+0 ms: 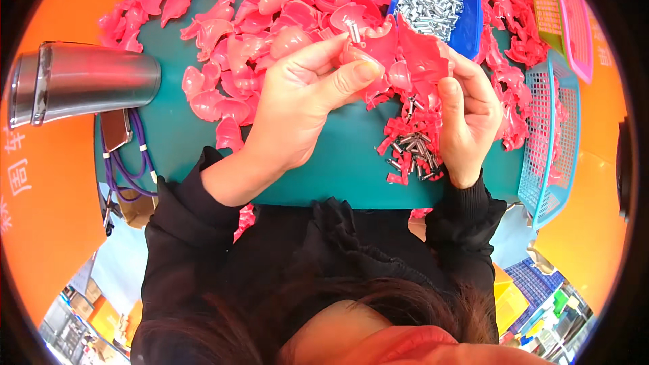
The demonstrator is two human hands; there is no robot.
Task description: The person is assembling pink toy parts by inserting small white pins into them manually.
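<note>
Both my hands are raised over the green table, closed on thin, curved red plastic shell pieces. My left hand (301, 94) pinches the left shell piece (380, 51) between thumb and fingers. A small silver metal pin (353, 31) stands up by that hand's fingertips. My right hand (471, 111) grips the right shell piece (422, 54) at its outer edge. The two pieces meet or overlap in the middle; whether they are joined I cannot tell. Beyond them is a blue bin (468, 42) of silver metal pins (429, 3). Below lie dark metal pins (420, 152) among red scraps.
Many red shell pieces (291, 7) are heaped across the far side of the green table (324, 179). At left lies a steel tumbler (101, 82), with a purple cord (138, 155) beside it. Light blue (541, 128) and pink (574, 20) plastic baskets stand along the right edge.
</note>
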